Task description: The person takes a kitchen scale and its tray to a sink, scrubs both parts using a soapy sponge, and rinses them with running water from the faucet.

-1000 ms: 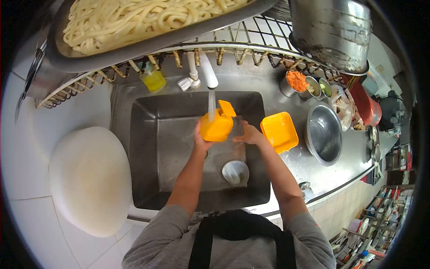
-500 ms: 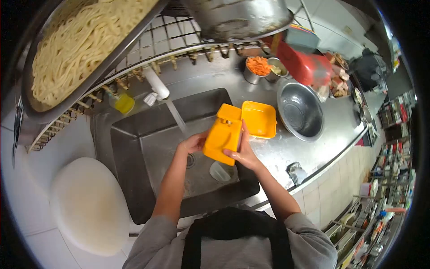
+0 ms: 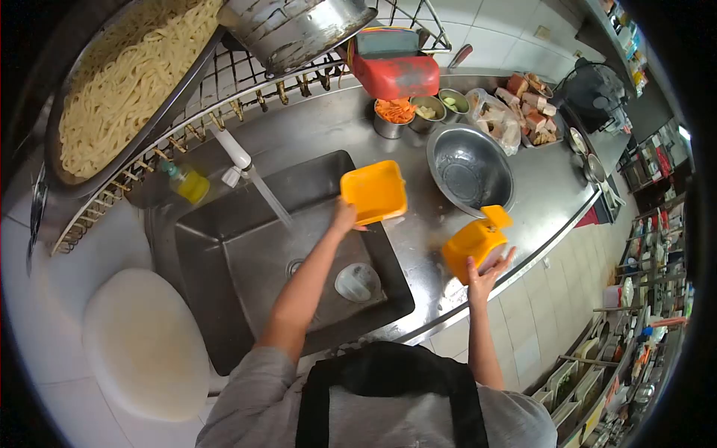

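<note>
My left hand [image 3: 346,217] grips the lower left edge of a shallow, square orange-yellow plastic tray [image 3: 375,193] at the sink's right rim. To the right, over the counter, my right hand [image 3: 484,281] holds a boxy orange-yellow plastic piece [image 3: 470,246] with a small flap at its top. Its thumb presses on the near side while some fingers extend past it. A clear plastic piece [image 3: 358,283] lies on the bottom of the steel sink [image 3: 200,261]. Water runs from the white faucet [image 3: 236,153] into the sink.
A steel bowl [image 3: 470,170] stands on the counter beyond my right hand. Behind it are small steel cups, one with shredded carrot [image 3: 394,111], and bagged food [image 3: 495,119]. A wire rack [image 3: 258,95] with noodles [image 3: 134,93] overhangs the sink's far side. A soap bottle [image 3: 187,183] stands near the faucet.
My hands have moved apart. My left hand has left the boxy piece and taken hold of the tray, now shifted left. My right hand has carried the boxy piece right, over the counter.
</note>
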Available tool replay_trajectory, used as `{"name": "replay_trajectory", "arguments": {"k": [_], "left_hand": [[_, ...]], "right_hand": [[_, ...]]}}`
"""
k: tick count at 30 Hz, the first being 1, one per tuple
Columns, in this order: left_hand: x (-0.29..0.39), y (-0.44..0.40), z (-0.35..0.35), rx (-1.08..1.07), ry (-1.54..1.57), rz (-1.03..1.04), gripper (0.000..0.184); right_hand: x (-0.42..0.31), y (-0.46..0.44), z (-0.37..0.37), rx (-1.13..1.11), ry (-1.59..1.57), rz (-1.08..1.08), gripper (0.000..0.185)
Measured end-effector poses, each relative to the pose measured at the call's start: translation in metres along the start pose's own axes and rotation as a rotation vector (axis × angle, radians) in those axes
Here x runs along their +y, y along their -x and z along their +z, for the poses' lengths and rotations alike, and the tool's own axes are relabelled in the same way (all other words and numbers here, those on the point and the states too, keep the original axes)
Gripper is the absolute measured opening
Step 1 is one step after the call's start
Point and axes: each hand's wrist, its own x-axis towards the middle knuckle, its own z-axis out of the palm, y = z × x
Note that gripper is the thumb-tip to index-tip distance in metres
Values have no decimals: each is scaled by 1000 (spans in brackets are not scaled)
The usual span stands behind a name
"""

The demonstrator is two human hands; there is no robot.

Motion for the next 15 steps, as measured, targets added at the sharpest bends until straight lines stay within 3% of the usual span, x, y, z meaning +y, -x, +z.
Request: {"name": "replay_trajectory", "arguments": {"k": [2, 6, 8, 9, 12, 13, 15], "left_hand": [[15, 20, -43, 89, -35, -37, 38], [19, 49, -129, 396, -258, -21, 40], [17, 61, -156, 542, -355, -10, 38], [6, 60, -170, 593, -409, -13, 35], [-5, 69, -181, 652, -477, -17, 32], [-8, 73, -181, 653, -488, -17, 31], [-31, 71, -189, 680, -224, 41, 31]], "right_hand": [[27, -23, -9, 164, 23, -182, 118], [66, -67, -25, 365, 94, -180, 117], [107, -86, -32, 412, 483, -239, 116], [121, -93, -32, 415, 684, -252, 116], [122, -106, -24, 388, 484, -232, 117], [122, -108, -26, 351, 589, -196, 127], [151, -113, -29, 285, 660, -135, 128]]}}
